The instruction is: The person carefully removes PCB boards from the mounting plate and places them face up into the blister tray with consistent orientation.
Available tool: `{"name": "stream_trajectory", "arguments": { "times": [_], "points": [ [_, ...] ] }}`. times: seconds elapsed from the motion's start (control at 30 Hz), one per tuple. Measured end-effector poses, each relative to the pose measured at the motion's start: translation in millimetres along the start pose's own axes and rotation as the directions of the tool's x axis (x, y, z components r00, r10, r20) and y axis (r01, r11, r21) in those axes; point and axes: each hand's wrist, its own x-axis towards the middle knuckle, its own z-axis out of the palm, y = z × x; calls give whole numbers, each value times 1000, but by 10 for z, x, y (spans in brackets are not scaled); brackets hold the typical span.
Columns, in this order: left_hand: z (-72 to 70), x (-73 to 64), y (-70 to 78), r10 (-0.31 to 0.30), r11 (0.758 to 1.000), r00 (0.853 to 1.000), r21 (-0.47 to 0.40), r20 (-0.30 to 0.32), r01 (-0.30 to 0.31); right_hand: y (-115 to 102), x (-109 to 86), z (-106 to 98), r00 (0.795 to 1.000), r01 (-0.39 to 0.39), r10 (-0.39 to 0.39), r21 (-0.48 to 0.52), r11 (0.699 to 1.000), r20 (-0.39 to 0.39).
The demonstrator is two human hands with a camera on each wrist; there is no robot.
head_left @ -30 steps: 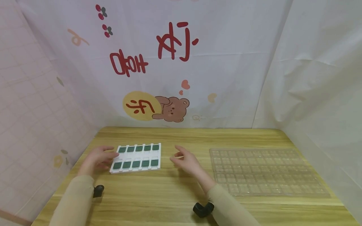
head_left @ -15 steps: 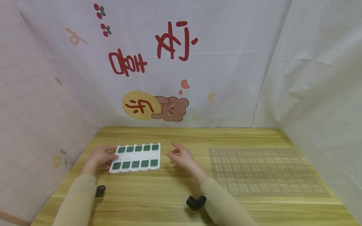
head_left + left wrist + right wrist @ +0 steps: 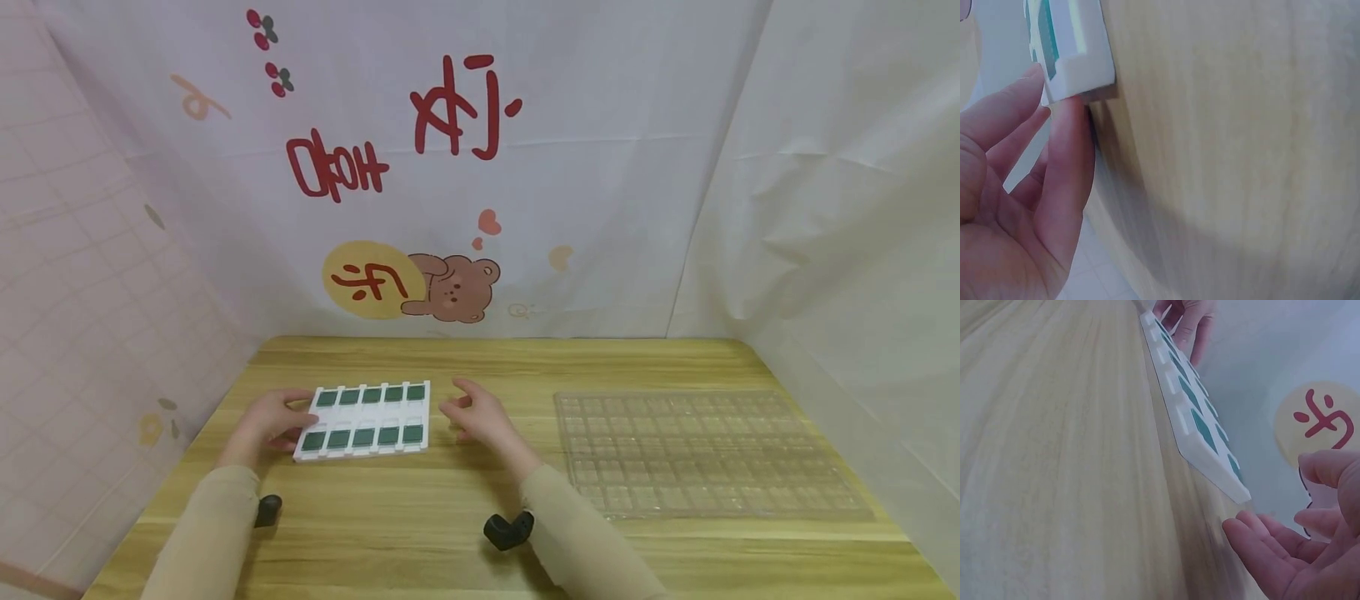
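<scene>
A white rectangular tray with two rows of dark green square pieces lies toward the left of the table. My left hand pinches its left end. In the left wrist view, the thumb is at the tray's upper edge and a finger is against its lower edge. Off the tray's right end, my right hand has its fingers loosely bent and holds nothing. The right wrist view has these fingertips just short of the tray's near corner.
A clear plastic tray divided into many small compartments lies on the right side of the wooden table. White printed cloth stands behind the table and along both sides.
My left hand has moved in onto the tray's left end, and the tray has shifted slightly right. My right hand has moved a little left, closer to the tray.
</scene>
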Motion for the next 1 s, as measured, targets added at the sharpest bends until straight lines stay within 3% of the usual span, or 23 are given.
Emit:
{"name": "stream_trajectory", "arguments": {
  "times": [0.3, 0.63, 1.0],
  "points": [
    [77, -17, 39, 13, 1000, 1000, 25, 9, -13, 38, 34, 103, 999, -37, 38, 79, 996, -17],
    [154, -31, 61, 14, 1000, 999, -25, 29, -13, 39, 28, 208, 996, -67, 72, 113, 991, -45],
    [201, -45, 66, 12, 999, 999, -47, 39, -10, 62, 26, 220, 993, -83, 85, 20, 996, -88]
  ]
}}
